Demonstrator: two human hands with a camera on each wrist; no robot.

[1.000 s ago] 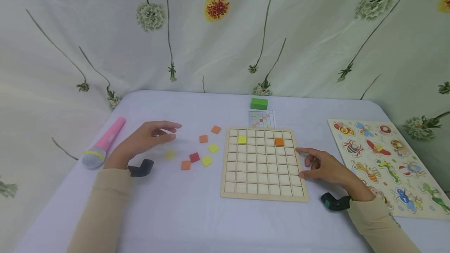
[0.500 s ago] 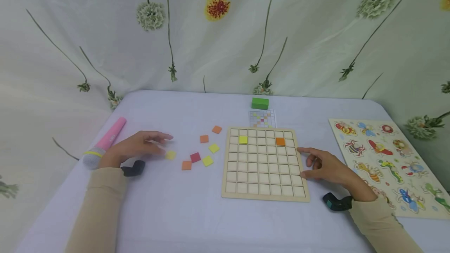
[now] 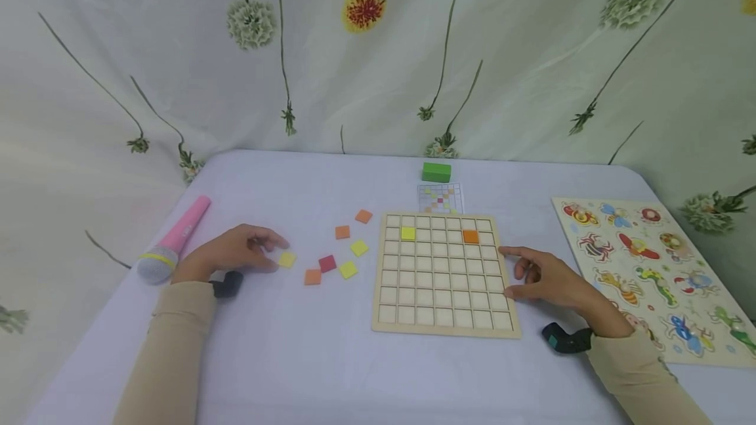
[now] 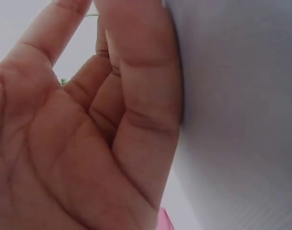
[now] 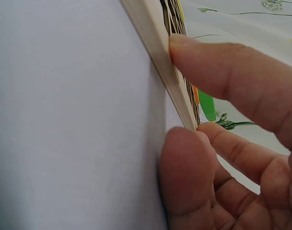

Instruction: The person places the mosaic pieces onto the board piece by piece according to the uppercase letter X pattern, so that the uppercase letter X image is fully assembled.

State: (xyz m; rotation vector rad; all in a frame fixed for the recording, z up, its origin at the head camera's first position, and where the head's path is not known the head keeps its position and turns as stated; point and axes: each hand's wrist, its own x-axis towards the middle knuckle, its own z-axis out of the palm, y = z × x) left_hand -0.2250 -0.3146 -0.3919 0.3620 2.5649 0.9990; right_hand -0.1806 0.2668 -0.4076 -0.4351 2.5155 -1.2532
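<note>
My left hand is low over the cloth, its fingers loosely bent and its fingertips right beside a yellow square tile. In the left wrist view the palm and bent fingers show near the white surface, and no tile is visible there. My right hand rests at the right side of a wooden grid board, with thumb and index fingertips on its edge. The right wrist view shows those fingertips touching the board's pale edge. One yellow tile and one orange tile sit in the grid.
Between left hand and board lie several loose tiles, including a red one. Behind the board are a printed pattern card and a green block. A pink toy microphone lies left; an insect puzzle board lies right.
My left hand has moved left and lower, bringing its fingertips close to the leftmost yellow tile. My right hand stays at the board's edge.
</note>
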